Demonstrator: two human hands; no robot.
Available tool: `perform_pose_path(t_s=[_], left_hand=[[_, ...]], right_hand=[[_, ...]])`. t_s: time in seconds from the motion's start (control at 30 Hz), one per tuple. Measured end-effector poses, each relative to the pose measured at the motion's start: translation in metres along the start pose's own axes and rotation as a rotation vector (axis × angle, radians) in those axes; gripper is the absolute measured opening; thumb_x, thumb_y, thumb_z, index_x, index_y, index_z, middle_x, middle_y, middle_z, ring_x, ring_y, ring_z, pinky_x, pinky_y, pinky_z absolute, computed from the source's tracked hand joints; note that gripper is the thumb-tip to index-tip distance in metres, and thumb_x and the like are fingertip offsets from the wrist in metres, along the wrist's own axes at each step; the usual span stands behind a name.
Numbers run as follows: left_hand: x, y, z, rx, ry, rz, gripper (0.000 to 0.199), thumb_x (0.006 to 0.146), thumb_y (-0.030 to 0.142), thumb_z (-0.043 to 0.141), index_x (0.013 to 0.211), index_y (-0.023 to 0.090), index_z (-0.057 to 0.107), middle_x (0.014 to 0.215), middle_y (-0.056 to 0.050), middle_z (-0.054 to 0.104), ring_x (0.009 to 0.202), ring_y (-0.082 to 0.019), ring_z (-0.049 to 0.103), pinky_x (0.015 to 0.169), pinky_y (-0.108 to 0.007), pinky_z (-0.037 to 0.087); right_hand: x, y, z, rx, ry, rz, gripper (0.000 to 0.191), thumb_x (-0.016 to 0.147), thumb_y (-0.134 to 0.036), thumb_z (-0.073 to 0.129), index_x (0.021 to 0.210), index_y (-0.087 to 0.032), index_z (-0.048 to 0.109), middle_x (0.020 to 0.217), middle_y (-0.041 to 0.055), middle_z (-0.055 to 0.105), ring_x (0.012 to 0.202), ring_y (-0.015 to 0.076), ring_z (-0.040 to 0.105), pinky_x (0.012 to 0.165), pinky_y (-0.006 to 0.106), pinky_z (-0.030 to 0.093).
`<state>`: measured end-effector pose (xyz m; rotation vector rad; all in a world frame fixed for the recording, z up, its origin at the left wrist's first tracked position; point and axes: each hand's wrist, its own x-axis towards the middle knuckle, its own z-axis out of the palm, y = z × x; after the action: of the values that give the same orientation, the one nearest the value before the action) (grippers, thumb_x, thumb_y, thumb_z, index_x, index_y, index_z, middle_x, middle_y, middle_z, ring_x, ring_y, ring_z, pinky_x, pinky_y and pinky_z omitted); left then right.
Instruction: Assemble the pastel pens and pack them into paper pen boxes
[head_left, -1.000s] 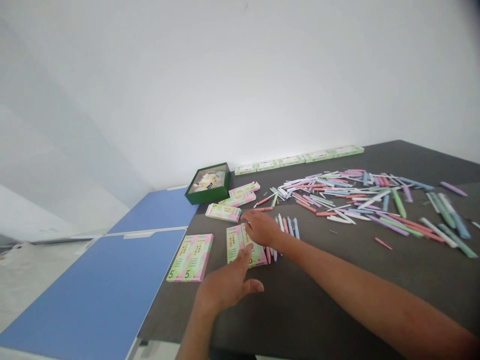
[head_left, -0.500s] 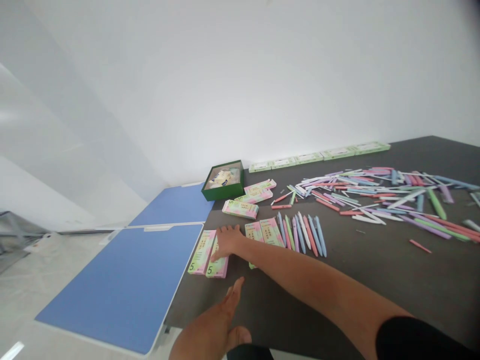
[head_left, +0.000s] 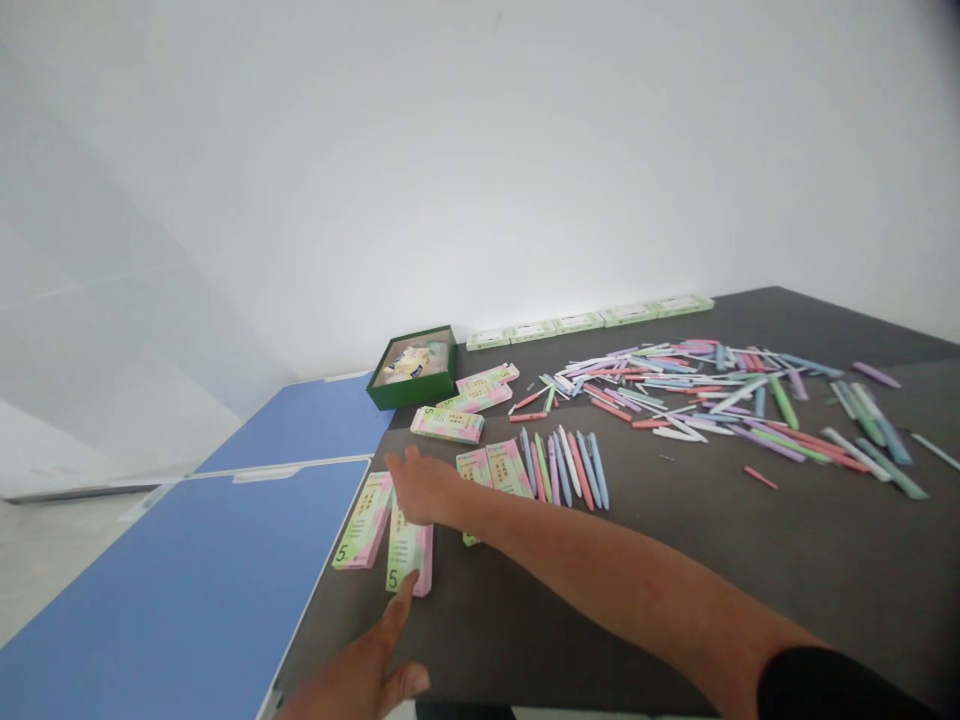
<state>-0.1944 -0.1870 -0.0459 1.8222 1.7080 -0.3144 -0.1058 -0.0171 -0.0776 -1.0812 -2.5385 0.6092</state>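
My right hand (head_left: 424, 488) reaches across from the right and grips the far end of a flat pink-and-green carton (head_left: 409, 558) marked 5; its thumb is hidden. My left hand (head_left: 367, 655) is at the near end of that carton, index finger stretched out to its edge and thumb apart. A matching carton (head_left: 365, 520) lies just to the left, with a gap between them. Beyond my right forearm lie two more cartons (head_left: 510, 470), partly covered by the arm. Next to them is a row of coloured pens (head_left: 564, 468).
A loose pile of pens and thin refills (head_left: 675, 385) spreads over the dark table (head_left: 637, 610). Further cartons (head_left: 448, 424) lie near a green box (head_left: 414, 390) holding packets. Pale green boxes (head_left: 577, 323) line the wall. Blue-topped tables (head_left: 172, 590) adjoin on the left.
The carton under my right hand has shifted nearer and away from its left neighbour. My left hand has moved forward and left to the carton's near end. The view has turned slightly right.
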Motion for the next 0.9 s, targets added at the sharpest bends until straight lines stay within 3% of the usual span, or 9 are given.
perform_pose_path(t_s=[0.13,0.2,0.3,0.4,0.5,0.6,0.77,0.9], left_hand=[[-0.005,0.0,-0.011,0.056,0.02,-0.016,0.078,0.083,0.039,0.042,0.145,0.008,0.006,0.146,-0.012,0.016,0.132,-0.028,0.022,0.105,-0.042,0.02],[-0.003,-0.002,-0.014,0.058,0.036,0.008,0.079,0.082,0.041,0.042,0.145,0.014,0.002,0.147,-0.009,0.016,0.132,-0.027,0.022,0.104,-0.043,0.022],[0.009,0.007,-0.02,0.032,0.118,0.09,0.082,0.081,0.042,0.045,0.145,0.018,0.001,0.148,-0.006,0.014,0.132,-0.029,0.021,0.103,-0.042,0.026],[0.026,0.046,-0.031,0.044,0.146,0.166,0.081,0.08,0.037,0.048,0.145,0.016,0.004,0.149,-0.008,0.013,0.131,-0.03,0.025,0.103,-0.04,0.027],[0.043,0.099,-0.038,-0.021,0.1,0.227,0.081,0.081,0.031,0.048,0.145,0.02,-0.001,0.141,-0.009,0.037,0.116,-0.027,0.049,0.094,-0.036,0.038],[0.06,0.138,-0.036,-0.065,0.063,0.301,0.088,0.076,0.03,0.058,0.145,0.024,0.004,0.137,-0.005,0.044,0.113,-0.025,0.051,0.094,-0.033,0.037],[0.087,0.168,-0.025,-0.031,-0.007,0.412,0.102,0.064,0.031,0.074,0.144,0.024,0.012,0.138,-0.007,0.042,0.115,-0.029,0.049,0.095,-0.035,0.036],[0.103,0.181,-0.026,0.001,-0.083,0.436,0.097,0.068,0.039,0.071,0.144,0.027,0.011,0.135,-0.006,0.047,0.115,-0.029,0.049,0.093,-0.036,0.037]], right_hand=[[-0.026,0.021,-0.039,0.101,0.063,-0.013,0.038,0.079,-0.022,0.05,0.114,-0.007,0.049,0.107,0.0182,0.058,0.095,0.0266,0.058,0.073,0.033,0.046],[-0.055,0.039,-0.061,0.146,0.1,-0.013,0.033,0.082,-0.029,0.048,0.109,-0.01,0.052,0.106,0.0142,0.06,0.095,0.024,0.057,0.074,0.03,0.044],[-0.11,0.06,-0.088,0.201,0.108,-0.023,0.03,0.087,-0.04,0.043,0.093,-0.015,0.058,0.091,0.0064,0.064,0.078,0.0175,0.059,0.062,0.024,0.041],[-0.162,0.065,-0.102,0.305,0.148,-0.063,0.028,0.085,-0.041,0.048,0.09,-0.015,0.057,0.083,0.004,0.062,0.072,0.0152,0.056,0.058,0.022,0.036],[-0.201,0.06,-0.105,0.267,0.163,-0.086,0.026,0.084,-0.04,0.051,0.095,-0.016,0.056,0.088,0.005,0.062,0.076,0.0167,0.055,0.064,0.024,0.038],[-0.232,0.062,-0.105,0.237,0.181,-0.085,0.027,0.086,-0.038,0.049,0.104,-0.017,0.055,0.097,0.0069,0.061,0.084,0.0181,0.056,0.072,0.026,0.038],[-0.265,0.088,-0.118,0.253,0.068,-0.045,0.027,0.089,-0.033,0.046,0.111,-0.02,0.053,0.102,0.0067,0.063,0.088,0.0188,0.058,0.075,0.026,0.038],[-0.269,0.105,-0.131,0.223,0.042,0.024,0.028,0.09,-0.033,0.042,0.114,-0.019,0.051,0.097,0.0072,0.065,0.082,0.0198,0.059,0.069,0.026,0.037]])
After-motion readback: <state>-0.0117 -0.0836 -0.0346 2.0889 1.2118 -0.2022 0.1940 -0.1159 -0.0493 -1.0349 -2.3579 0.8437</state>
